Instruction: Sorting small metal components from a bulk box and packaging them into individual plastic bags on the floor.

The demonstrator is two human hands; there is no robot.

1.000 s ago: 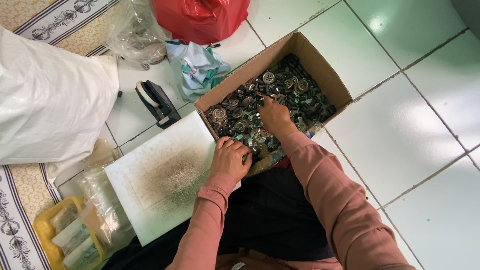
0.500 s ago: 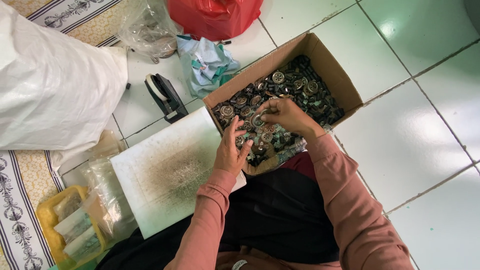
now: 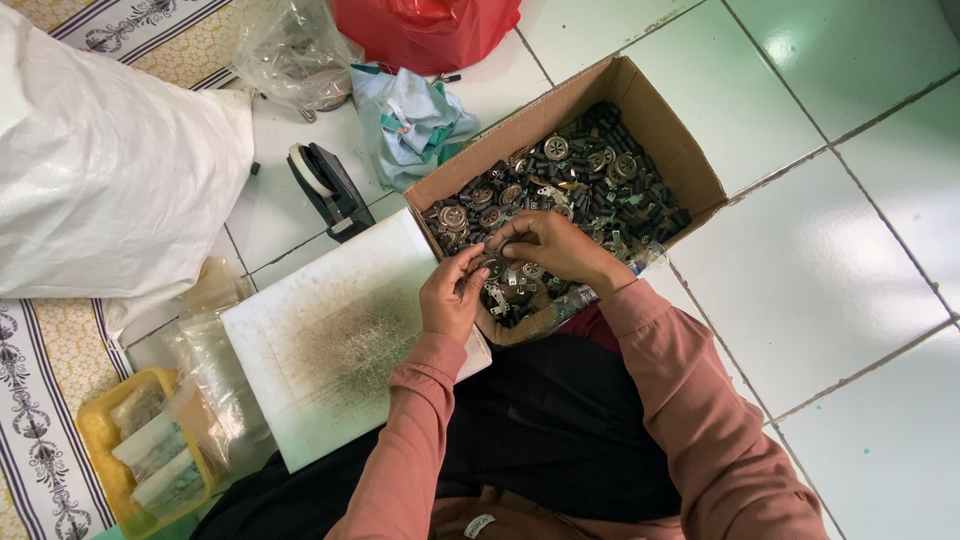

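- A small round metal part [image 3: 493, 265] is pinched between the left hand [image 3: 452, 297] and the right hand [image 3: 553, 245], just above the near end of the cardboard box [image 3: 668, 130]; the left grip is narrow on the part's edge, the right grip curls over it from above.
- The part is best kept low over the box, so that a slip drops it back among the loose metal parts [image 3: 590, 185] and not onto the lap.
- A firmer hold is judged to come from fingertips on the rim, since the piece looks thin and slick.
- A white board [image 3: 340, 350], dusted with dark grit, lies just left of the hands and touches the box.
- A yellow tray [image 3: 95, 440] of filled clear bags sits beside the board's near-left corner.
- Farther off, a black tape dispenser [image 3: 328, 188], a crumpled cloth [image 3: 410, 120], a red plastic bag [image 3: 425, 30] and a white sack [image 3: 100, 170] rest on the floor.
- The floor [image 3: 830, 230] is of pale green tiles, glossy under daylight; a patterned mat [image 3: 40, 370] borders it on the left.
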